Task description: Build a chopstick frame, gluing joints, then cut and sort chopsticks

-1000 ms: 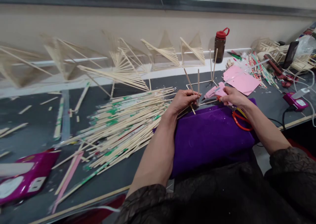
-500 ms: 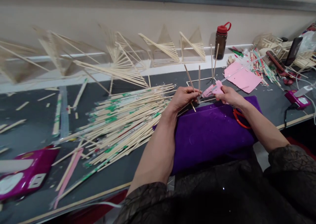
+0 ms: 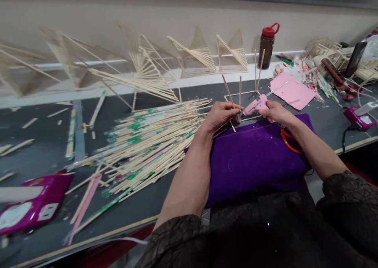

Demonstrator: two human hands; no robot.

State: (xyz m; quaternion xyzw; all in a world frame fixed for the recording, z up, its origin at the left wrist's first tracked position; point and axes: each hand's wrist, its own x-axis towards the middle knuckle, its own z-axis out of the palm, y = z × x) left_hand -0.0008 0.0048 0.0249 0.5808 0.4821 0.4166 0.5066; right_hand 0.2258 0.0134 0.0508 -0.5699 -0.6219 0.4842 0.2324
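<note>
Hands work close together, right of the centre of the frame, both closed. The left hand (image 3: 221, 115) pinches at the near left corner of a thin wooden stick frame (image 3: 240, 94); its fingertips hide which stick they grip. The right hand (image 3: 275, 112) is wrapped around the handle of a glue gun (image 3: 254, 106), pale pink with a darker pink front. The gun's nozzle points left and slightly down, at the left fingertips, and its long axis climbs toward the upper right, where a clear glue stick (image 3: 277, 87) trails from the rear. Of the frame, slender bars lie along the counter (image 3: 323, 122), with one pair of sticks rising beside the left fingertips and another pair at the far right corner, in front of a red-capped bottle (image 3: 266, 47). A folded purple cloth (image 3: 256, 161) fills the near side, overhanging the counter's edge, with orange scissor handles (image 3: 291, 141) under the right forearm. To the left, a broad pile of loose sticks (image 3: 153, 146) crowds that side; a pink sheet (image 3: 292, 91) lies behind the right hand. Bare dark counter opens to the right, between cloth, sheet and a magenta box (image 3: 358, 119).
</note>
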